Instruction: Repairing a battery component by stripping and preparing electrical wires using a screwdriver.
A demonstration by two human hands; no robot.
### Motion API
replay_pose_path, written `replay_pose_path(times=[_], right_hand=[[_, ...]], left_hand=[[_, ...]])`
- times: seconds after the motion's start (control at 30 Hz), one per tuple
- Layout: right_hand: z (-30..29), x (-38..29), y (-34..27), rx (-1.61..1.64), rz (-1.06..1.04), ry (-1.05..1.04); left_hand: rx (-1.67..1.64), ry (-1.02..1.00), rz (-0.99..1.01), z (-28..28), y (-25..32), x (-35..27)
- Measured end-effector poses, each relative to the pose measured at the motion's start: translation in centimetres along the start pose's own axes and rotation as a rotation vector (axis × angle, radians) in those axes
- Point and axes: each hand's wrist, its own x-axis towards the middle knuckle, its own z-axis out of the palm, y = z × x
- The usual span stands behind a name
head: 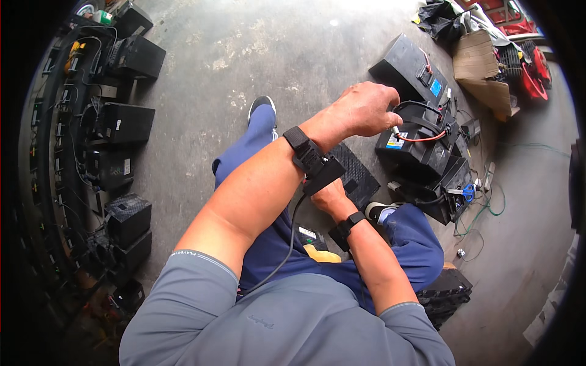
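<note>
My left hand (373,110) reaches across to a black battery case (412,158) with a label and a carry handle. Its thumb and fingers are curled at a black cable loop, just above a white connector (395,131) on an orange-red lead (423,139); whether they grip anything is unclear. My right hand (329,196) is low between my legs, beside a black ribbed panel (357,176). The device strapped to my left wrist covers part of it, and its fingertips are hidden. Below it lie a black item with a label (307,232) and something yellow (322,254).
Another black battery case (403,68) stands beyond, and an open black case (451,183) with blue-handled scissors (467,192) is nearer. Green cord (496,212) trails on the floor at right. Cardboard (478,68) lies at upper right. A rack (68,151) with several black cases runs along the left.
</note>
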Motion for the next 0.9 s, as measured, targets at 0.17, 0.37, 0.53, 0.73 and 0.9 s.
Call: replay_pose_path(times=[0.17, 0.37, 0.53, 0.73, 0.9], right_hand=[[-0.3, -0.2, -0.5, 0.033, -0.017, 0.019], [-0.4, -0.2, -0.7, 0.048, 0.004, 0.040], [-0.5, -0.2, -0.3, 0.034, -0.014, 0.060], [-0.1, -0.1, -0.6, 0.029, -0.015, 0.078], [-0.1, 0.1, -0.8, 0.051, 0.042, 0.018]], left_hand=[[0.000, -0.008, -0.002, 0.0, 0.1, 0.1], [0.011, 0.000, -0.001, -0.1, -0.2, 0.3], [-0.016, 0.001, -0.016, -0.3, 0.2, 0.0], [0.002, -0.009, -0.030, -0.2, 0.2, -0.2], [-0.005, -0.026, -0.039, -0.2, 0.5, -0.1]])
